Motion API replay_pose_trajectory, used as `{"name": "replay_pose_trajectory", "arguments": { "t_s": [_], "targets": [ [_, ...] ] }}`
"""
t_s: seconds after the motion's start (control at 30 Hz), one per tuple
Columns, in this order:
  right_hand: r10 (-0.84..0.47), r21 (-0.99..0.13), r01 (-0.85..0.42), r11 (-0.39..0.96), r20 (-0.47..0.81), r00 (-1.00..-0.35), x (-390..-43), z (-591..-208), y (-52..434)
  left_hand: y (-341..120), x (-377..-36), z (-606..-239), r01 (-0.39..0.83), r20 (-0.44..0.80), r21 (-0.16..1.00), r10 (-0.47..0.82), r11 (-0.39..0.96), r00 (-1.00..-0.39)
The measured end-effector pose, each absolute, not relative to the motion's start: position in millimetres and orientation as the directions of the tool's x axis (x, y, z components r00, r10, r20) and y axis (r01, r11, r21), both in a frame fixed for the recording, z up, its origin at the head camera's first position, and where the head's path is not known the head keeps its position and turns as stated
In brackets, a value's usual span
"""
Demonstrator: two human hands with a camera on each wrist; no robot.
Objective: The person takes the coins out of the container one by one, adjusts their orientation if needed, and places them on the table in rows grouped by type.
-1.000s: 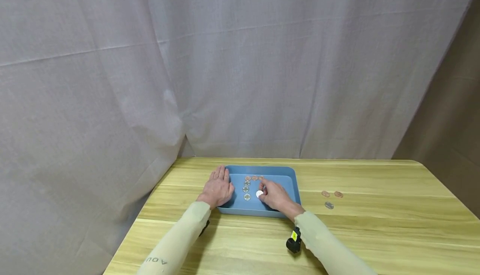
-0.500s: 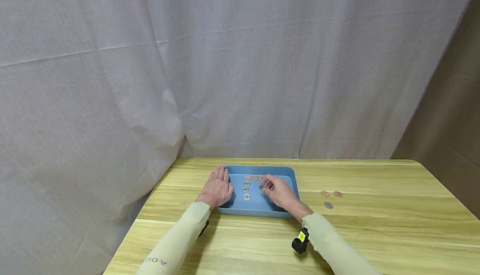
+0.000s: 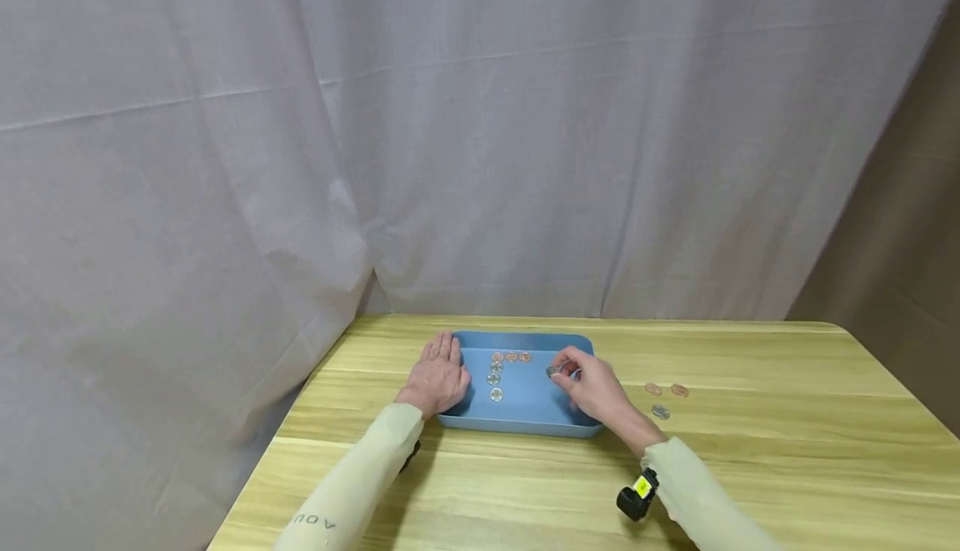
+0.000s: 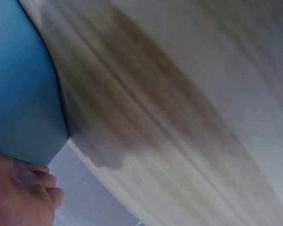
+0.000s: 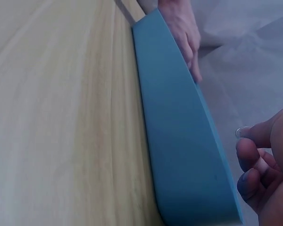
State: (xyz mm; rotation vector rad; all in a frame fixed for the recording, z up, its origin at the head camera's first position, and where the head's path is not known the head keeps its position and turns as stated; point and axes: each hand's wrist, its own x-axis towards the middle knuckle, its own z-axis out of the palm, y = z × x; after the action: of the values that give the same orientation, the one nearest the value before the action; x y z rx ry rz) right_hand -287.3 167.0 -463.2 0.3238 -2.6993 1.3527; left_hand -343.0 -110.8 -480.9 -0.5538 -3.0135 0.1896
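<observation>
Coin [image 3: 552, 371], silver, pinched at the fingertips of the right hand [image 3: 592, 391], raised above the right half of the blue tray [image 3: 525, 428], centre of the head view; a second ago it lay flat on the tray floor under that hand, so it has since been lifted and carried rightward. Right grip: closed on the coin. Left hand [image 3: 437, 378]: flat, fingers straight, resting on the tray's left rim, unmoved. Tray holds copper coins [image 3: 512, 357] in a row and silver coins [image 3: 494, 378] in a column. Three loose coins [image 3: 664, 397] lie on the counter [image 3: 750, 451], right of the tray.
</observation>
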Motion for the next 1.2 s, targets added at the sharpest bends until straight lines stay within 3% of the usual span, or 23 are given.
{"name": "replay_pose_trajectory", "arguments": {
  "t_s": [0.73, 1.2],
  "targets": [
    [-0.095, -0.784, -0.249, 0.568, 0.238, -0.966, -275.0, -466.6, 223.2, -111.2, -342.8, -480.4, 0.329, 0.051, -0.141, 0.339, 0.934, -0.939],
    [-0.044, -0.740, -0.204, 0.641, 0.230, -0.972, -264.1, -464.7, 282.3, -105.6, -341.1, -477.9, 0.330, 0.024, -0.148, 0.337, 0.932, -0.941]
  ]
}}
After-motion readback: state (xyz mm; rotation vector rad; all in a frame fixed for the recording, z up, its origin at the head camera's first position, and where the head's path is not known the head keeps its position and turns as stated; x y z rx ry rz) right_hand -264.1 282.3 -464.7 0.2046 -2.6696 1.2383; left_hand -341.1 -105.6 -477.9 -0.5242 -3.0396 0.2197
